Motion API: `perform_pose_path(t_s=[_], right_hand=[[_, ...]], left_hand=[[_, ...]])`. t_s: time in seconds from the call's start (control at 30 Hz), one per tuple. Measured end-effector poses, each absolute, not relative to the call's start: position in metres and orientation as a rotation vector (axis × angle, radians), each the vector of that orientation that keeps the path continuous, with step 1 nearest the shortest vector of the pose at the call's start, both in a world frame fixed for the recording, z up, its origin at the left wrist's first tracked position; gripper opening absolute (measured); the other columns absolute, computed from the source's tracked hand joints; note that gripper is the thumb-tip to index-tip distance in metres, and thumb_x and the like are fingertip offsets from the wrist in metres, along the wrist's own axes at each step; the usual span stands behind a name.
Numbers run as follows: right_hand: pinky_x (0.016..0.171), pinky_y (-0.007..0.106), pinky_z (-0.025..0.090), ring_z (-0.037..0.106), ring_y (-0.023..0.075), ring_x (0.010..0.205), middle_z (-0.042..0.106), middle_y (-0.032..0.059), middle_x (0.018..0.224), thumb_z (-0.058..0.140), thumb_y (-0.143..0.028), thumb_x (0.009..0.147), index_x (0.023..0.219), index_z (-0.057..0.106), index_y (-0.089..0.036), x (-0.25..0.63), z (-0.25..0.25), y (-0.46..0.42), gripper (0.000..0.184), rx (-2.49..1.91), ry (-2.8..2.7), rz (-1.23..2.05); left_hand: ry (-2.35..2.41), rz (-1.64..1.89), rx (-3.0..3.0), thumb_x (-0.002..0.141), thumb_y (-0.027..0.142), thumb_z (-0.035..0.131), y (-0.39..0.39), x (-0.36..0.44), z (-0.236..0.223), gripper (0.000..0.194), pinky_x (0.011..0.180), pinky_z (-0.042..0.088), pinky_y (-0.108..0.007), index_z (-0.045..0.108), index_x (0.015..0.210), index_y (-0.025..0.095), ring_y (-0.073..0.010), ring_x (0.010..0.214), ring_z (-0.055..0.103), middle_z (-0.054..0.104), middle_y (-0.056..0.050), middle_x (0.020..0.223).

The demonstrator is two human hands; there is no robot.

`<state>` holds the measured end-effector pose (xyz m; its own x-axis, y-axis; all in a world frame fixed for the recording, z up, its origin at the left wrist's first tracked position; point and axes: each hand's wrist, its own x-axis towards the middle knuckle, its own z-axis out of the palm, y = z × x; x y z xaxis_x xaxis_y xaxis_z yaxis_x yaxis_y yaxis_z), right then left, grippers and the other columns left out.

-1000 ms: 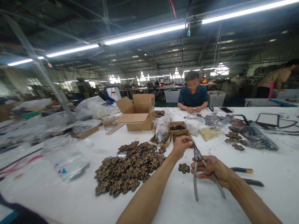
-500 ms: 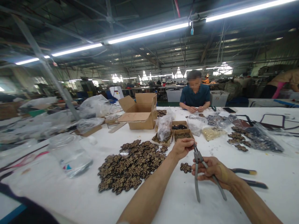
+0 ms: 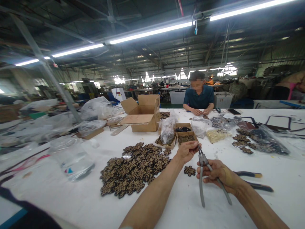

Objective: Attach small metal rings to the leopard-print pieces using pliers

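Tube lights (image 3: 152, 32) overhead glare white, slanting across dim, murky roof (image 3: 71, 19). Far windows (image 3: 182, 74) blown out. Down here, white tabletop (image 3: 181, 200) catches soft, even light; shadows faint. Highlights on clear jug (image 3: 75, 163) and plastic bags (image 3: 95, 107). Left edge smeared, stretched; person (image 3: 294, 79) at far right blurred. Middle of view clearer, though finest detail soft.

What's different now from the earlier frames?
The view turned slightly left; the far-right background person shifted rightward. Nothing was visibly picked up or released. The right hand still holds the gray pliers, the left hand stays at their tip, and the flower-shaped pile is unchanged.
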<state>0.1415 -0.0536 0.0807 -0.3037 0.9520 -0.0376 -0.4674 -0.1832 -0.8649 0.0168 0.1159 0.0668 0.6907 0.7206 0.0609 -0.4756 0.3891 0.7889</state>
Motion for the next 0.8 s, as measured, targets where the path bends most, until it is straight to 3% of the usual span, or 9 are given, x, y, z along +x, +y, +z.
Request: perform_pose_path(t_s=[0.13,0.6,0.8], right_hand=[[0.073,0.032,0.049,0.062,0.0299,0.101,0.066,0.0132,0.107,0.062,-0.011,0.057,0.111,0.062,-0.015,0.141,0.083,-0.055,0.054,-0.743,-0.94,1.706],[0.065,0.029,0.046,0.064,0.0282,0.093,0.067,0.0108,0.099,0.056,-0.008,0.055,0.107,0.063,-0.015,0.146,0.075,-0.052,0.052,-0.828,-0.937,1.683],[0.068,0.029,0.049,0.064,0.0237,0.089,0.067,0.0073,0.094,0.055,-0.002,0.048,0.097,0.062,-0.016,0.156,0.052,-0.03,0.051,-0.78,-0.706,1.462]], left_hand=[[0.299,0.761,0.895,0.068,0.017,0.082,0.114,0.015,0.069,0.029,0.086,0.051,-0.031,0.072,0.094,0.007,-0.0178,0.087,0.066,0.07,-0.014,0.096],[0.431,1.013,0.908,0.056,0.022,0.088,0.104,0.035,0.062,0.031,0.075,0.05,-0.032,0.071,0.078,0.007,-0.0169,0.074,0.064,0.069,-0.011,0.078],[0.613,0.802,1.22,0.065,0.046,0.082,0.092,0.04,0.067,0.045,0.067,0.049,-0.032,0.066,0.082,0.007,-0.0169,0.067,0.062,0.066,-0.01,0.076]])
